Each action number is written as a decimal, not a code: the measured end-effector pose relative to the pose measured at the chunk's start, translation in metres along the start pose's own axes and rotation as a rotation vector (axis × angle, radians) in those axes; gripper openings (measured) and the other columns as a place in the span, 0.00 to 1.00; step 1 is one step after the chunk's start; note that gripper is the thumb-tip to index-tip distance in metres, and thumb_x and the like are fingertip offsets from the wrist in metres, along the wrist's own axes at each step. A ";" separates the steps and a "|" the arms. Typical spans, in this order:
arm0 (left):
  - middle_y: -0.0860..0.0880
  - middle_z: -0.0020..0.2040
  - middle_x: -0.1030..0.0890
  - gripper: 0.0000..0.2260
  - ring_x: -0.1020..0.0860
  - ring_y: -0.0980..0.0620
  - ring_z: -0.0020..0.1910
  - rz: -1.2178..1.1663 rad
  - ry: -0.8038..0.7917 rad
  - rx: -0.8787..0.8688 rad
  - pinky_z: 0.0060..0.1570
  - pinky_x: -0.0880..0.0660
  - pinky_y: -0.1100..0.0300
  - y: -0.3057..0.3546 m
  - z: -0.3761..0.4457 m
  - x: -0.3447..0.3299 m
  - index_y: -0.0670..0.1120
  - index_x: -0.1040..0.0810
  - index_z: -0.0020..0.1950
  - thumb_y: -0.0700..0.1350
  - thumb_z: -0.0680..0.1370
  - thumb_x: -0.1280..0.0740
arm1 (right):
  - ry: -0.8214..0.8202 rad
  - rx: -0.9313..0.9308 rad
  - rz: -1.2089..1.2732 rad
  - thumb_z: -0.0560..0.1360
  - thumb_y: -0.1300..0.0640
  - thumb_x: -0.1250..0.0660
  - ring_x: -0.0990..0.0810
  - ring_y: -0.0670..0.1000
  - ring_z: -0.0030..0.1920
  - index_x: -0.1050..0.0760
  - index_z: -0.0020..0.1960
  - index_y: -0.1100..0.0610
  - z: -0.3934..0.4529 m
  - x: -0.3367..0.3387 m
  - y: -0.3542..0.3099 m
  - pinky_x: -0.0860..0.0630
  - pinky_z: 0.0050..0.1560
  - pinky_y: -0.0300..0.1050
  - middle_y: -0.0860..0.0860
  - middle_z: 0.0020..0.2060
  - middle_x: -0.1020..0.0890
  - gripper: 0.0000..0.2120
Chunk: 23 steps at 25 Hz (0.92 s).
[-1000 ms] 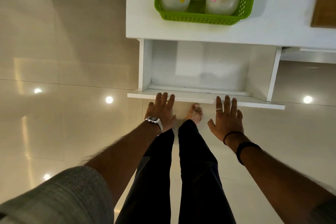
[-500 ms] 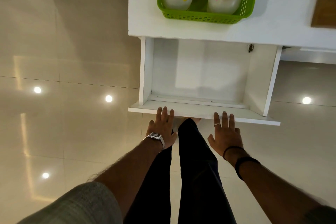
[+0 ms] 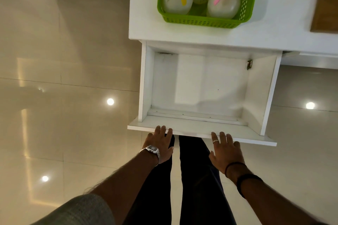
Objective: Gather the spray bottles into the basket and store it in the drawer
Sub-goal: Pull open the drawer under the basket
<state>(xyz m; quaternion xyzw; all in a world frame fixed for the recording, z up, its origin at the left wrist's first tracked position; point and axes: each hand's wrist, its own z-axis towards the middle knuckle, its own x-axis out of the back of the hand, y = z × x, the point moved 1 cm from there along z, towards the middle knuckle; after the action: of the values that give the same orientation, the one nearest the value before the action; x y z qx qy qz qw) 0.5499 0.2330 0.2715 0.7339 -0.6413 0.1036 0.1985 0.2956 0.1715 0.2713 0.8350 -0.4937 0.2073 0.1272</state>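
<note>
Pulled further out since a second ago, the drawer (image 3: 199,86) now gapes empty below the table (image 3: 144,14). Both hands, left hand (image 3: 161,144) and right hand (image 3: 225,150), rest flat-fingered on the drawer front, gripping nothing. Next, I judge, the basket (image 3: 204,21) of spray bottles (image 3: 224,4) goes in.

Glossy tiled floor (image 3: 64,115); matt white drawer (image 3: 201,87); perforated green plastic basket (image 3: 201,21)

- The left hand (image 3: 160,143) has a silver metal wristwatch (image 3: 152,150) at its wrist, with a grey sleeve (image 3: 82,212) further up.
- The right hand (image 3: 226,153) wears a silver ring (image 3: 215,141) and two dark wristbands (image 3: 241,175).
- Dark trousers (image 3: 192,179) cover the legs.
</note>
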 end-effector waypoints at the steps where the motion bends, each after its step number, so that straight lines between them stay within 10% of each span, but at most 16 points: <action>1: 0.42 0.82 0.48 0.34 0.49 0.40 0.81 0.009 -0.001 -0.001 0.70 0.33 0.43 -0.001 0.000 0.000 0.46 0.52 0.82 0.59 0.81 0.44 | -0.003 0.002 -0.002 0.77 0.43 0.44 0.43 0.61 0.77 0.51 0.81 0.53 0.000 -0.001 0.000 0.36 0.70 0.58 0.57 0.78 0.41 0.37; 9: 0.45 0.78 0.37 0.28 0.38 0.44 0.76 -0.050 0.045 -0.007 0.68 0.33 0.45 -0.014 0.021 0.043 0.47 0.40 0.78 0.60 0.81 0.47 | 0.078 -0.022 0.065 0.78 0.41 0.45 0.31 0.55 0.69 0.38 0.77 0.53 0.028 0.045 0.016 0.30 0.61 0.54 0.52 0.71 0.31 0.31; 23: 0.39 0.79 0.36 0.26 0.36 0.39 0.77 -0.552 1.004 0.146 0.74 0.39 0.48 -0.094 0.097 0.329 0.39 0.43 0.80 0.49 0.85 0.48 | 0.830 -0.205 0.483 0.76 0.56 0.38 0.37 0.62 0.74 0.46 0.79 0.64 0.140 0.326 0.084 0.34 0.67 0.59 0.60 0.76 0.37 0.35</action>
<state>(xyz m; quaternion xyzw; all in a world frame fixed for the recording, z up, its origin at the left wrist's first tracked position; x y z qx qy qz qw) 0.6834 -0.0952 0.3030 0.7467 -0.2446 0.4275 0.4470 0.3917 -0.1784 0.3023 0.5267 -0.5988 0.4964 0.3430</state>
